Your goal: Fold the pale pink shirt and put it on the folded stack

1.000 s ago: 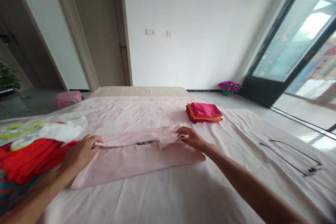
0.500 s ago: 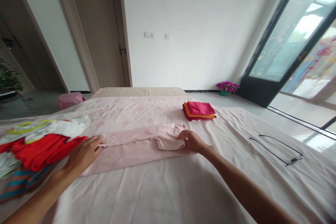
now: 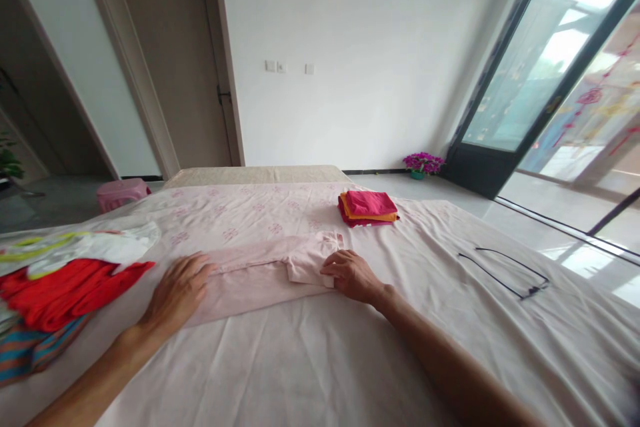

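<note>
A pale pink short-sleeved shirt (image 3: 250, 287) lies on the bed, folded lengthwise into a long strip with a sleeve laid on top. My left hand (image 3: 183, 287) rests on its left end, fingers stretched out over the fabric. At the other end my right hand (image 3: 354, 275) has its fingers bent around the edge beside the sleeve, holding the cloth there. The right thumb is mostly hidden.
A folded stack of red and orange clothes (image 3: 369, 207) sits beyond my right hand. Loose red (image 3: 75, 287), white and striped clothes lie at left. Eyeglasses (image 3: 505, 273) rest on the bedsheet (image 3: 310, 360) at right. A pink stool (image 3: 123, 193) stands past the bed.
My left hand has let go of the shirt's left edge and now lies flatter on it, farther in. My right hand stays at the right end. The view has shifted slightly right.
</note>
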The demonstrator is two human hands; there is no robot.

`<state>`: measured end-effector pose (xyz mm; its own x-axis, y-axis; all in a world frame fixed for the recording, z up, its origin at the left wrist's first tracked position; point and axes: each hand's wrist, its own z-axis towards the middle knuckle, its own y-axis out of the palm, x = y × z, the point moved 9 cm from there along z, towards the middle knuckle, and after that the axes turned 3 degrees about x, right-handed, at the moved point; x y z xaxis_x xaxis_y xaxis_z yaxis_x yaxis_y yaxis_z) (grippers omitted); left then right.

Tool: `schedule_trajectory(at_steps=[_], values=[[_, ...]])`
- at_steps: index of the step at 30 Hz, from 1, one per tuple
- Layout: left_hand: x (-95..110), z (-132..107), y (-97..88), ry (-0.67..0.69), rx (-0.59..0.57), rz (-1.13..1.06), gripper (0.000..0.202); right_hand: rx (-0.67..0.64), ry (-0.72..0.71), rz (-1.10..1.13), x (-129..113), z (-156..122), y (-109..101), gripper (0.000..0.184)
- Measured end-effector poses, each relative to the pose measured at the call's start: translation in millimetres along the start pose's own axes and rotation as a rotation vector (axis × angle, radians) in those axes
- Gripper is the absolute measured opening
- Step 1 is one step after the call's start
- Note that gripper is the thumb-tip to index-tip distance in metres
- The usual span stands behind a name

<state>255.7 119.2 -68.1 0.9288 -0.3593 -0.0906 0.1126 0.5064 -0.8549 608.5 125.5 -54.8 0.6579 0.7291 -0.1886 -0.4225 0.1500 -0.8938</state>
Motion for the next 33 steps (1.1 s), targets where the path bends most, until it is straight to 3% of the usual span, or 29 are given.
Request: schedule_trajectory(at_steps=[5, 8, 11, 15, 19, 21, 24, 28, 33], values=[[97.8, 33.4, -6.5, 0.115, 0.017, -0.289, 0.026, 0.054, 0.099, 0.003, 6.9, 2.4, -4.3, 0.017], [154.8, 54.1, -6.1, 0.175, -0.006, -0.362, 0.039, 0.059, 0.133, 0.05, 7.4, 2.4, -8.4, 0.023], [189.9, 68.4, 4.3, 0.2, -0.056, -0.362, 0.035, -0.005, 0.106, 0.139, 3.4, -1.1, -5.5, 0.033], [193.4, 74.5, 17.0, 0.158, -0.053, -0.334, 0.025, 0.034, 0.304, 0.435, 30.2, -13.7, -5.4, 0.049], [181.5, 70.5, 9.6, 0.11, 0.07, -0.323, 0.024, 0.257, 0.622, 0.725, 85.6, -35.3, -10.3, 0.054], [182.6, 67.4, 4.5, 0.117, 0.11, -0.318, 0.023, 0.288, 0.744, 0.776, 108.1, -45.6, -9.3, 0.05], [190.8, 63.4, -2.2, 0.154, 0.155, -0.314, 0.022, 0.223, 0.837, 0.812, 125.7, -55.4, -7.4, 0.044], [206.6, 57.4, -5.6, 0.269, 0.206, -0.311, 0.028, 0.015, 0.793, 0.808, 121.8, -58.5, -5.8, 0.043], [212.1, 52.6, 11.6, 0.316, 0.11, -0.403, 0.024, -0.198, 0.684, 0.522, 109.7, -57.0, -1.0, 0.028]])
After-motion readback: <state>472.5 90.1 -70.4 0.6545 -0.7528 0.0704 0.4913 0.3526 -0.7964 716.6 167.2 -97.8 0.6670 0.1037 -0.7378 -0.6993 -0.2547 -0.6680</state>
